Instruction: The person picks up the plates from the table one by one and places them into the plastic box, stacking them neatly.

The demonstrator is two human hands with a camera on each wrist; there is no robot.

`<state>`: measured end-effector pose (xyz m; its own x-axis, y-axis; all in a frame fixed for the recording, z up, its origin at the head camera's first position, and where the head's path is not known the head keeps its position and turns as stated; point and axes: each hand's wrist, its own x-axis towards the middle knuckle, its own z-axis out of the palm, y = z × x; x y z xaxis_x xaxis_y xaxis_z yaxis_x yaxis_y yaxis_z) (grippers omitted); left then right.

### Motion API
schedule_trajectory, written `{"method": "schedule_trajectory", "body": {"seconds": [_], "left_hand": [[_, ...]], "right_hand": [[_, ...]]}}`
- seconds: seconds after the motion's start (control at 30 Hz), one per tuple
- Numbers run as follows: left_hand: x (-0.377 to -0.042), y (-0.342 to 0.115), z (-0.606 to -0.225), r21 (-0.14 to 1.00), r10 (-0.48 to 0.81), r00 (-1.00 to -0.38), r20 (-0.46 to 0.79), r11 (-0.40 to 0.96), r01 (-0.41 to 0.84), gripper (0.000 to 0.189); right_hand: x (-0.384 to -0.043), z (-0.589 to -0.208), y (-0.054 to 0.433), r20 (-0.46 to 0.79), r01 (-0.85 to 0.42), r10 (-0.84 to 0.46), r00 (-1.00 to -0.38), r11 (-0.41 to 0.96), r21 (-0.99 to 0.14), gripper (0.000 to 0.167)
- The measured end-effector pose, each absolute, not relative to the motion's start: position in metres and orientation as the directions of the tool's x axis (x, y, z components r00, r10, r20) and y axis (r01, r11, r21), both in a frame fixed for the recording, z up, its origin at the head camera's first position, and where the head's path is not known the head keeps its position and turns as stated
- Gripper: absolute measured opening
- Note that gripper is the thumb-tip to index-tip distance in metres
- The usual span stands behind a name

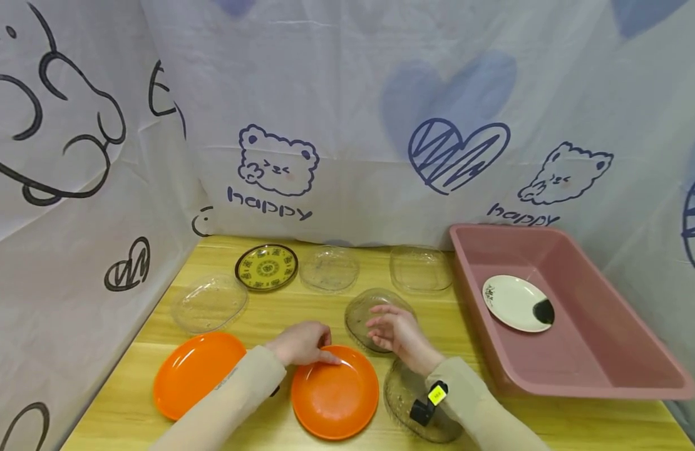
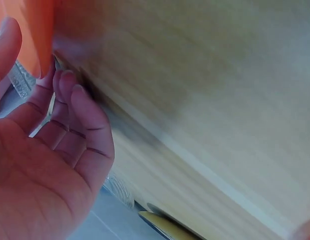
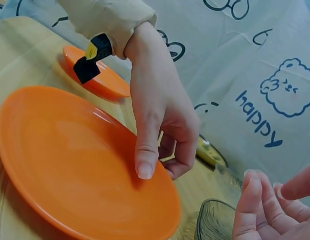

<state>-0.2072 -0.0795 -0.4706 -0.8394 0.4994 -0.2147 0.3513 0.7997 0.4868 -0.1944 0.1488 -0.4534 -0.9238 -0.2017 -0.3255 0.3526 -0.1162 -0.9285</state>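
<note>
At the near middle of the table (image 1: 280, 307) is a round orange plate (image 1: 334, 401), glossy, probably light, stiff and slightly slippery; its rim looks the best hold. The left hand (image 1: 302, 344) pinches its far-left edge, thumb on top, fingers curled below. Slightly beyond, the right hand (image 1: 401, 335), fingers loosely curled, holds nothing near a smoky dish (image 1: 355, 315).

From your right hand (image 1: 401, 335), the bare table (image 1: 461, 338) lets you pass at three o'clock until the tub (image 1: 487, 332); a smoky dish (image 1: 402, 398) blocks five, the orange plate (image 1: 334, 394) eight.
</note>
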Motion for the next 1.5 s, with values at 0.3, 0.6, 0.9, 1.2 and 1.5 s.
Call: {"method": "schedule_trajectory", "body": {"seconds": [0.3, 0.6, 0.9, 1.2, 1.5], "left_hand": [[-0.209, -0.077, -0.473, 0.478, 0.527, -0.826, -0.2, 0.788, 0.387, 0.041], [-0.21, -0.08, -0.475, 0.531, 0.554, -0.811, -0.187, 0.752, 0.391, 0.043], [-0.214, -0.093, -0.474, 0.626, 0.569, -0.803, -0.178, 0.695, 0.353, 0.042], [-0.221, -0.105, -0.477, 0.637, 0.576, -0.8, -0.167, 0.682, 0.358, 0.042], [-0.223, -0.112, -0.476, 0.701, 0.561, -0.807, -0.182, 0.65, 0.293, 0.044]], "right_hand": [[-0.196, -0.461, 0.146, -0.356, 0.389, -0.212, -0.91, -0.142, -0.91, 0.043], [-0.196, -0.467, 0.148, -0.37, 0.402, -0.202, -0.907, -0.15, -0.903, 0.043], [-0.2, -0.468, 0.145, -0.382, 0.42, -0.211, -0.9, -0.178, -0.89, 0.041], [-0.2, -0.468, 0.142, -0.384, 0.425, -0.214, -0.898, -0.194, -0.884, 0.041], [-0.198, -0.468, 0.143, -0.383, 0.42, -0.193, -0.903, -0.217, -0.881, 0.043]]}}
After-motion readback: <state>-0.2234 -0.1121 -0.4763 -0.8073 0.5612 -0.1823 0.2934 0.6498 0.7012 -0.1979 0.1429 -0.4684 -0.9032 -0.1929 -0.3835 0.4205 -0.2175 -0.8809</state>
